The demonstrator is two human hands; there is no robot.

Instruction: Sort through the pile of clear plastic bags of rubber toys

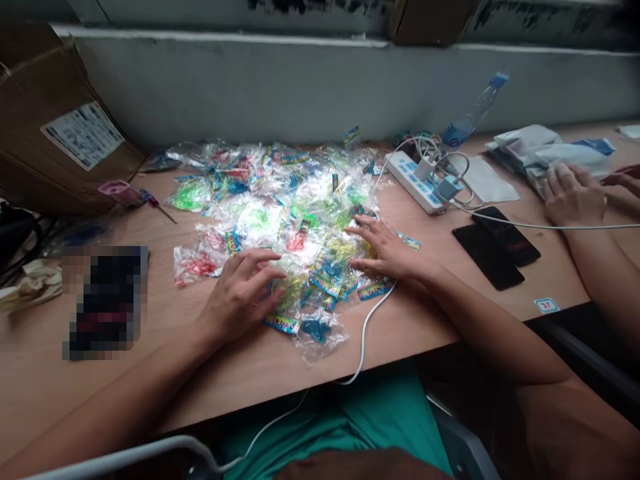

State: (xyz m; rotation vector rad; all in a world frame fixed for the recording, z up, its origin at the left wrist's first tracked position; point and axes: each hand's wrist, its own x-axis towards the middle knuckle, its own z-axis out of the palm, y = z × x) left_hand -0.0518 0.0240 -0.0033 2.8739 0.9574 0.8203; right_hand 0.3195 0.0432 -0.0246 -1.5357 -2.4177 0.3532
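Clear plastic packets with bright printed header cards are heaped over the middle of the table, holding green, red, yellow and blue pieces too small to name. My left hand rests at the near left side of the heap, fingers apart and curved over the packets. On the right side, my right hand lies with spread fingers touching the packets. Between and below the hands sits a packet with a dark blue piece. A packet with red pieces lies left of the heap. Neither hand visibly grips anything.
A cardboard box stands at the left, near a screwdriver and a pink container. A blurred-out dark device lies nearby. Rightward are a power strip, a tilted bottle, two phones and another person's hand.
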